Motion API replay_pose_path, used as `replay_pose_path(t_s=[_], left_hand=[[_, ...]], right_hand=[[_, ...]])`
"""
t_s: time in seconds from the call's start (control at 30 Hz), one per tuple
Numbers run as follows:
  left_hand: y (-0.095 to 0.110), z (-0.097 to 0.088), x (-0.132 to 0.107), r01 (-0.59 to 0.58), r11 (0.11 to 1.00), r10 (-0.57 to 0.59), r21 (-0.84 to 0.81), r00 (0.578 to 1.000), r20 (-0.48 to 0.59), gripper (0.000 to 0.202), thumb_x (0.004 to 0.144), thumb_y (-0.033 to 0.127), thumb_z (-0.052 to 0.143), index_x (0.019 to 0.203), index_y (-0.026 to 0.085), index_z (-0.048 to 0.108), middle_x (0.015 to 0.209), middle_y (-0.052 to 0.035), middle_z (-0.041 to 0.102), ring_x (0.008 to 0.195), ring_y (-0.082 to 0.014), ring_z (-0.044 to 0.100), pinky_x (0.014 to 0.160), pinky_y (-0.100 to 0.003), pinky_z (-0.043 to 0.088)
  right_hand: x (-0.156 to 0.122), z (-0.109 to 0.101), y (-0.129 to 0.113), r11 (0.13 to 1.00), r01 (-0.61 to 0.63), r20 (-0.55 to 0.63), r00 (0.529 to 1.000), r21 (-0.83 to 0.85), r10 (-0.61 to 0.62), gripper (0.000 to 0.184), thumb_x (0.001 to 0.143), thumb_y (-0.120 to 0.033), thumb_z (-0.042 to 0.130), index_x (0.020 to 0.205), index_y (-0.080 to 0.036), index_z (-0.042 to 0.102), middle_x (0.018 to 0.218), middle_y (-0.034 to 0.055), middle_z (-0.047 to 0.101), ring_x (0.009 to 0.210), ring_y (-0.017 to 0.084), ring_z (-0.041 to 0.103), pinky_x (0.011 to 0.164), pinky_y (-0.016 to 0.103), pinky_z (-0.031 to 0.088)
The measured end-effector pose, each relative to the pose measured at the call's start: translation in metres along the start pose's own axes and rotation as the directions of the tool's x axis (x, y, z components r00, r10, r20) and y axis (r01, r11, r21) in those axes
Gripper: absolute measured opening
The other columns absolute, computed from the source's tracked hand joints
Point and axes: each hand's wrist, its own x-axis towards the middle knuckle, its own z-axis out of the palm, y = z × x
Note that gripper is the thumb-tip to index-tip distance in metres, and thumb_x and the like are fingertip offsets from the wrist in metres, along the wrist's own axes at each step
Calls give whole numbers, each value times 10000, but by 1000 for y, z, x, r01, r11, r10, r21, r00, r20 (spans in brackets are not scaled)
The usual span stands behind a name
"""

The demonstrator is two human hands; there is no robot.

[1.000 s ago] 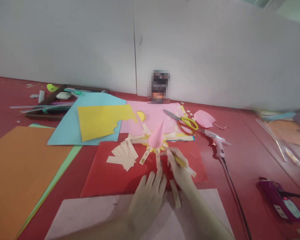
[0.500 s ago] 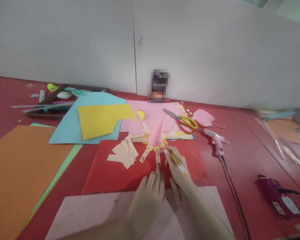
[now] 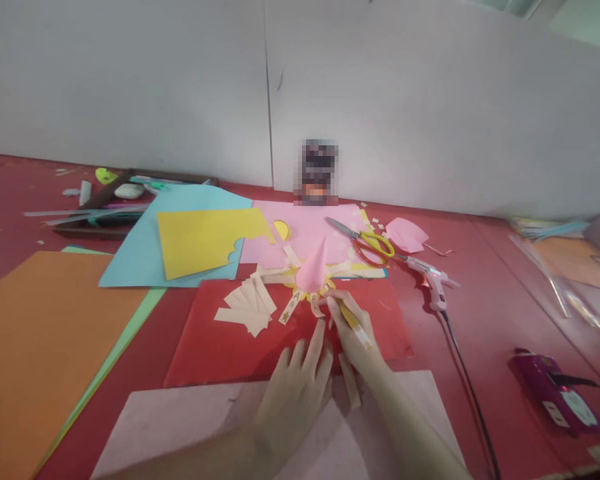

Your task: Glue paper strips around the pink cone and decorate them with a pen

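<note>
A person's right hand has its grip closed around a yellow pen, angled toward a lettered paper strip that lies over a red sheet at the foot of a pink cone on the counter. The left hand, palm down and grasping nothing, has its forefinger by the strip's near end; whether it presses there cannot be told. That end looks curled, so pinning it flat and making short, light strokes should give cleaner marks.
</note>
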Motion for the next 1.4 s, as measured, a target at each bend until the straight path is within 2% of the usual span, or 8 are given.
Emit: replay_pose_path(t_s=[0.13, 0.33, 0.57, 0.9, 1.0, 1.1, 1.3, 1.4], left_hand=[[-1, 1, 1, -14, 1000, 14, -2, 1000, -24, 382, 829, 254, 469, 1198, 173, 521, 1355, -147, 415, 984, -272, 524, 742, -403, 439], [-3, 3, 5, 23, 997, -17, -72, 997, 75, 377, 868, 318, 406, 1172, 144, 545, 1271, -151, 505, 966, -265, 510, 765, -412, 430], [2, 7, -3, -36, 999, 36, 2, 999, 14, 341, 815, 180, 469, 1135, 146, 581, 1190, -122, 574, 1016, -260, 502, 771, -378, 434], [5, 10, -9, -63, 997, 63, 40, 998, 7, 388, 790, 123, 443, 1161, 110, 559, 1201, -144, 567, 1055, -263, 501, 803, -382, 431], [5, 9, -8, -68, 996, 69, 57, 997, -16, 381, 779, 113, 442, 1134, 117, 580, 1177, -128, 587, 1039, -255, 510, 796, -374, 434], [4, 9, -7, -56, 997, 59, 62, 997, -52, 355, 782, 135, 446, 1100, 130, 604, 1135, -104, 612, 1024, -244, 514, 774, -356, 438], [5, 9, -5, -56, 995, 62, 77, 995, -77, 355, 771, 139, 456, 1091, 131, 608, 1117, -98, 617, 1013, -244, 506, 764, -355, 428], [6, 8, -6, -53, 995, 59, 81, 995, -80, 350, 777, 146, 453, 1090, 132, 610, 1113, -98, 618, 1002, -240, 506, 752, -350, 423]], right_hand=[[0, 0, 0, 999, 28, -1, 1000, 25, -28, 251, 871, -412, 423, 949, -243, 592, 726, -5, 612, 615, 128, 566, 591, 211, 441], [1, 1, -2, 999, 29, -9, 1000, 34, -29, 228, 872, -401, 430, 921, -237, 580, 847, 15, 653, 707, 138, 602, 662, 218, 458], [1, 1, 2, 1000, 24, -6, 1000, -9, -24, 232, 874, -401, 425, 910, -237, 584, 780, 0, 633, 521, 105, 507, 556, 207, 427], [0, 2, 1, 999, 32, -57, 998, 40, -29, 267, 866, -392, 450, 1030, -233, 590, 863, 16, 644, 608, 112, 537, 580, 211, 425], [-2, 1, 0, 995, 24, -145, 989, 97, -10, 271, 854, -397, 471, 958, -197, 622, 717, 6, 600, 548, 103, 492, 530, 214, 401], [-4, 3, 0, 988, -39, -150, 987, 149, 61, 310, 847, -430, 468, 733, -175, 602, 467, -55, 411, 424, 87, 390, 437, 216, 331], [-2, 8, 5, 988, -36, -104, 993, 151, 52, 318, 810, -424, 526, 622, -217, 375, 422, -97, 377, 377, 69, 350, 414, 198, 308], [-2, 8, 7, 992, -31, -111, 993, 123, 45, 341, 821, -414, 506, 596, -221, 337, 399, -99, 375, 365, 67, 360, 414, 192, 318]])
